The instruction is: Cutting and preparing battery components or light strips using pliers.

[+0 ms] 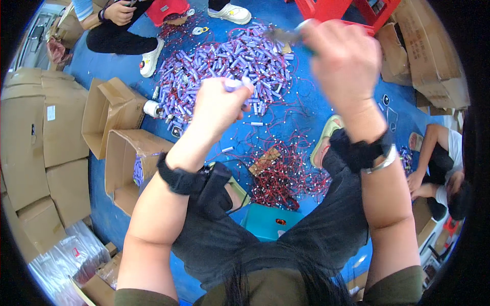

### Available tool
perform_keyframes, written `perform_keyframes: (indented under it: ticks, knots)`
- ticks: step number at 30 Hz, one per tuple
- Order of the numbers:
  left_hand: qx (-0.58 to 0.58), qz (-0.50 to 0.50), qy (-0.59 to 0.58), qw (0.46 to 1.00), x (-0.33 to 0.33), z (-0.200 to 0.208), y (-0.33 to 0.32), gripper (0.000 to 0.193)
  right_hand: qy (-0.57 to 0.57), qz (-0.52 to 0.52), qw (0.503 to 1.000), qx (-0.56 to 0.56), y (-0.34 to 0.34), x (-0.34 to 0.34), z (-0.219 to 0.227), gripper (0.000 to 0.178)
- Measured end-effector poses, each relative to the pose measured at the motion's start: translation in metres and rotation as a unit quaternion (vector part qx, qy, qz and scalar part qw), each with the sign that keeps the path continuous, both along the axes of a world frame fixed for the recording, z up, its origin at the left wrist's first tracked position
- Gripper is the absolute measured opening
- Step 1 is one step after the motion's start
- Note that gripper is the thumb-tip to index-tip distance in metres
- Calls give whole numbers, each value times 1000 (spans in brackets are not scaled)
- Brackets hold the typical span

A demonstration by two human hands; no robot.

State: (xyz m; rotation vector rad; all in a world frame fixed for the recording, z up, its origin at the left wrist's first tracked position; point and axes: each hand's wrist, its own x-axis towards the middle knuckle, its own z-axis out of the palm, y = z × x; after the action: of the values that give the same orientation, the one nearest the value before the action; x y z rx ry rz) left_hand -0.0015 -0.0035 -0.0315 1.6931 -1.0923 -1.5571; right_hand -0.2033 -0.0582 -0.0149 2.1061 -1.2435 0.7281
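My left hand (217,104) is closed around a purple cylindrical battery cell (232,84), whose end shows past the thumb and fingers. Below and beyond it spreads a big pile of purple battery cells (204,64), many with thin red wires attached. My right hand (344,61) is raised to the right of the pile and smeared by motion. Its fingers wrap round a tool with a dark, blurred metal end (283,35) pointing left over the pile; the exact kind cannot be made out.
A tangle of red wires (280,183) lies between my feet, by a teal stool (270,223). Open cardboard boxes (120,176) stand left, one holding cells. A red plastic stool (352,15) is far right. Other people sit at far left (122,35) and right (441,158).
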Motion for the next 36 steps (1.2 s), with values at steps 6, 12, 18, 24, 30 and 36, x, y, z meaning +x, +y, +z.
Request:
perform_keyframes:
  ticks: [6, 12, 18, 24, 30, 36]
  knots:
    - [-2, 109, 311, 944, 45, -12, 1, 32, 34, 88, 912, 400, 12, -35, -6, 22]
    - [14, 179, 447, 876, 66, -7, 2, 24, 261, 127, 726, 623, 41, -31, -19, 32]
    - [-28, 155, 473, 867, 91, -4, 1, 22, 223, 131, 804, 535, 37, -37, -13, 37]
    - [-198, 236, 440, 843, 247, 40, 18, 20, 186, 75, 742, 640, 36, -33, -7, 36]
    - [-85, 569, 180, 798, 447, -18, 182, 24, 154, 117, 789, 583, 35, -27, -17, 42]
    - [132, 379, -150, 903, 403, -11, 181, 47, 46, 192, 861, 468, 21, -26, -43, 25]
